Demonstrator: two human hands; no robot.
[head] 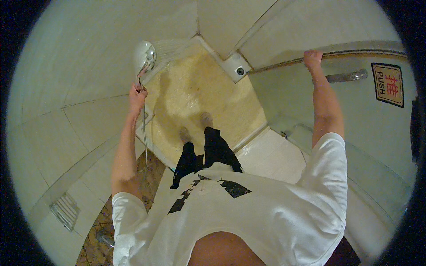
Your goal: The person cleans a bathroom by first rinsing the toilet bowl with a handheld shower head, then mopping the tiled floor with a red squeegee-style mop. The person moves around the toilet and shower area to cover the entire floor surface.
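Observation:
My left hand (137, 96) grips the handle of a chrome hand shower (146, 55), its head tipped to the right. Water (173, 50) sprays from it toward the back corner of the shower stall. A thin shower hose (145, 129) hangs down from below that hand. On the right, my right hand (313, 60) is closed over the top edge of a glass shower door (283, 89). A clear bar handle (346, 77) is fixed to the door near my right forearm.
I stand on a wet yellowish shower floor (186, 89). A square drain (240, 71) sits by the far right corner. A raised sill (249, 138) borders pale floor tiles (271, 153). A push sign (387, 84) is on the door; a slatted metal rack (65, 211) is at lower left.

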